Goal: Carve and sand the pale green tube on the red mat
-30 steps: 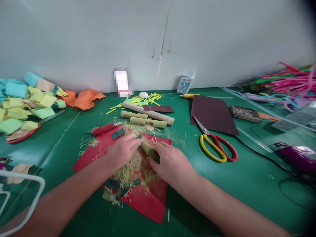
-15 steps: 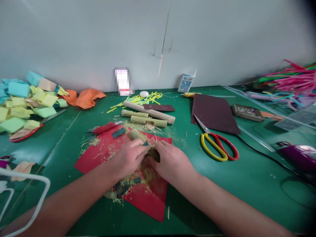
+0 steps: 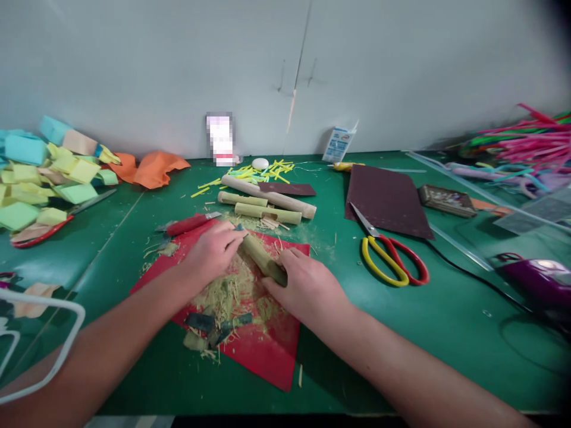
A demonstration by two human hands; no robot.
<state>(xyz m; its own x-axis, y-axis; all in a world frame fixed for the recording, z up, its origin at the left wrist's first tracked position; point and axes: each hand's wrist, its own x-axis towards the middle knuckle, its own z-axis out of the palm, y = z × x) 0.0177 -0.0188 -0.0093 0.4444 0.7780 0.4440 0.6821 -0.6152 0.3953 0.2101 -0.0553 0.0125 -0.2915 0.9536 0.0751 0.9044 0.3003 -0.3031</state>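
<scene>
My right hand is wrapped round the near end of a bamboo tube, which lies slanted above a red sheet. At the tube's far end, my left hand pinches a small dark piece of sandpaper against it; most of the piece is hidden by the fingers. Pale shavings cover the sheet below my hands. Scraps of dark sandpaper lie among them at the near left. A red-handled knife rests on the sheet's far left edge.
Behind the sheet lie more bamboo pieces and yellow-green strips. Scissors sit at right beside a brown sandpaper sheet and a purple glue gun. Folded paper pieces are piled left; a white frame stands front left.
My left hand has slid away from my right, up to the tube's far end, uncovering the tube's middle. My right hand keeps its grip. The view has tilted slightly.
</scene>
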